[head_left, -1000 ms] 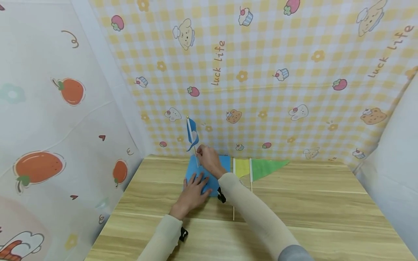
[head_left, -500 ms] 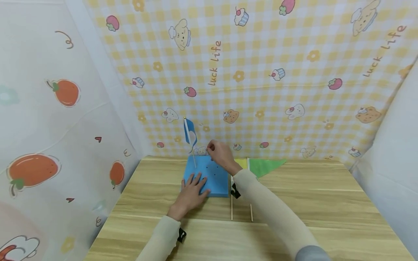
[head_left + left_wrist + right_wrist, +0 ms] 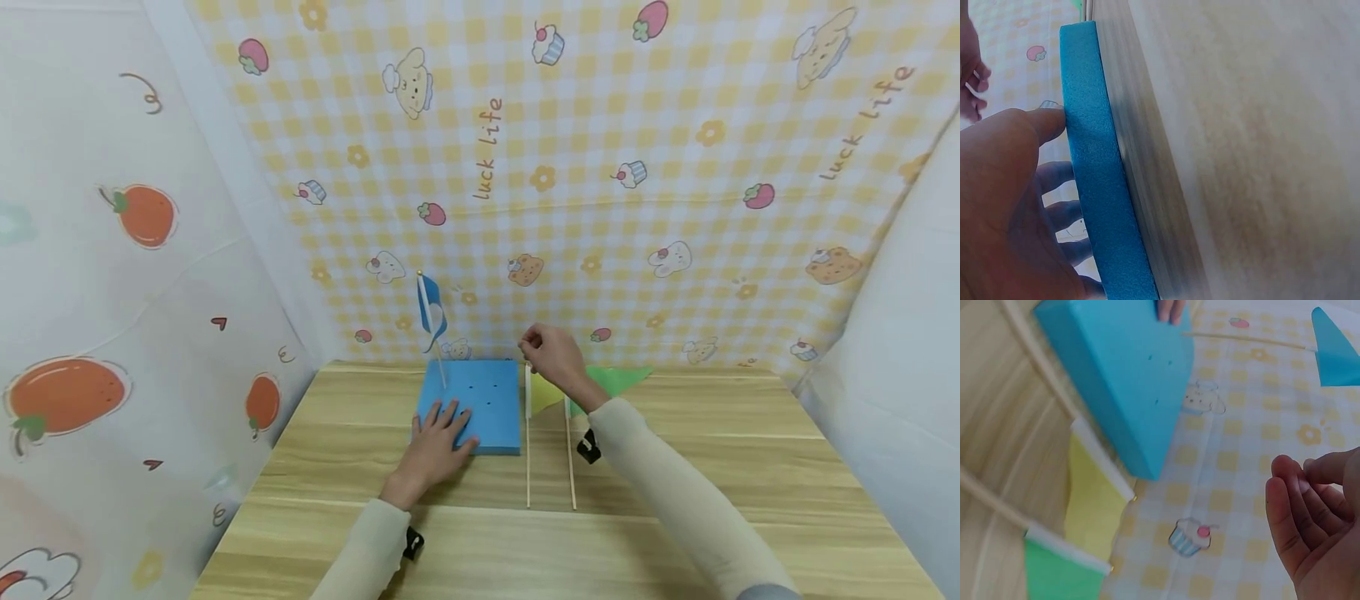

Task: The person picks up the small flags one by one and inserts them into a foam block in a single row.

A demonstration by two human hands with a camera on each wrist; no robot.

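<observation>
Blue flag (image 3: 429,300) is standing in the blue block (image 3: 501,423), now without the right hand (image 3: 557,356), so it's looking planted; that hand's drifting right of the block, grip narrow, pinching nothing, while the left hand (image 3: 435,448) is lying spread on the block

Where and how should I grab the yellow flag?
Probably pinch the yellow flag's bare stick from above, slightly from the right, using the right hand. It lies flat with its cloth at the far end, so the near part of the stick is uncovered; the block sits close on the left.
</observation>
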